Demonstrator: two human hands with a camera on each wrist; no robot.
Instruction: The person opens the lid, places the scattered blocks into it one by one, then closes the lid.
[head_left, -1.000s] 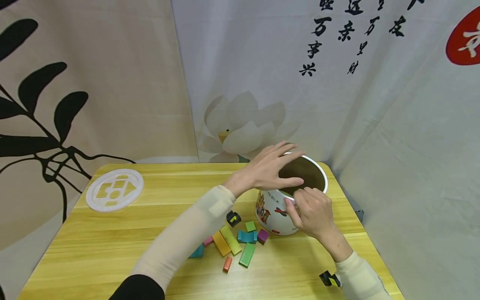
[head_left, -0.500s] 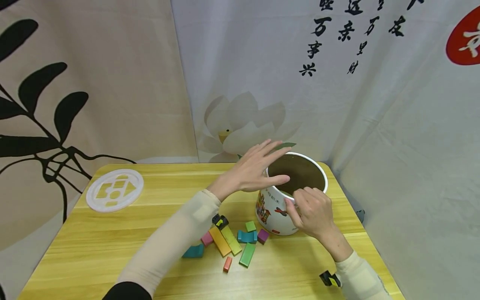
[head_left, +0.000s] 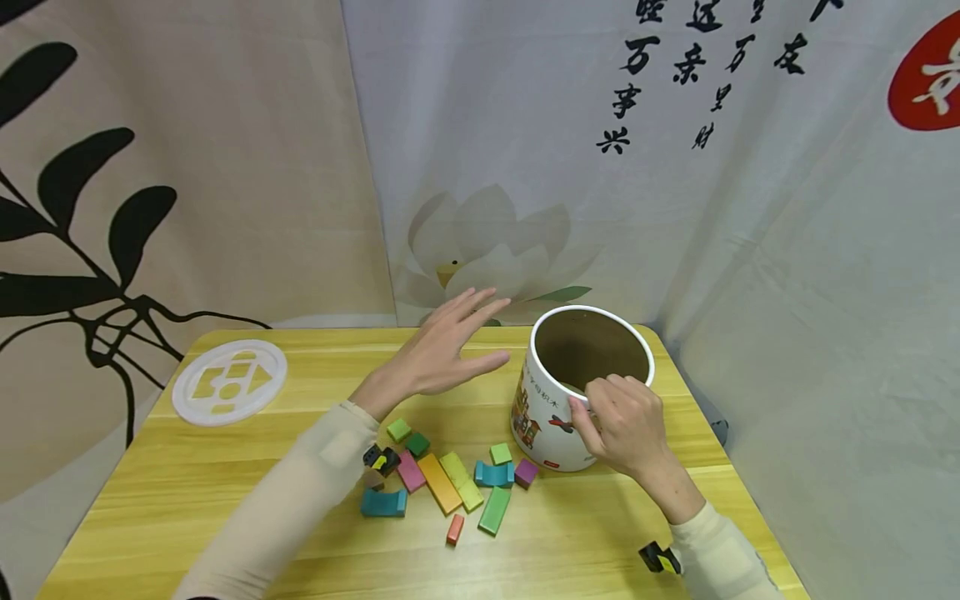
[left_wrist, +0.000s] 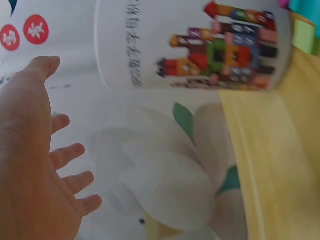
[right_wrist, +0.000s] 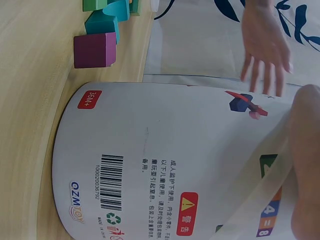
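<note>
1. Toward the far left corner of the table (head_left: 142, 517), a white lid (head_left: 251, 400) with cut-out shapes is laid flat, well apart from both hands.
2. Right of the lid, the left hand (head_left: 435, 350) is held in the air above the table, its fingers extended and its thumb set wide; nothing is held by it. A clear gap is left between it and the bucket.
3. Below the left hand in the head view, loose blocks are strewn on the table: from a teal arch (head_left: 383, 503), through a pink block (head_left: 411, 472), an orange block (head_left: 439, 485) and a yellow block (head_left: 462, 481), to a purple block (head_left: 526, 473) near the bucket's base.
4. Right of the blocks, the white printed bucket (head_left: 551, 433) is stood upright, placed between the two hands.
5. Rightmost, the bucket's near rim is gripped by the right hand (head_left: 626, 421), with fingers curled over the edge and the thumb laid along the outside.
</note>
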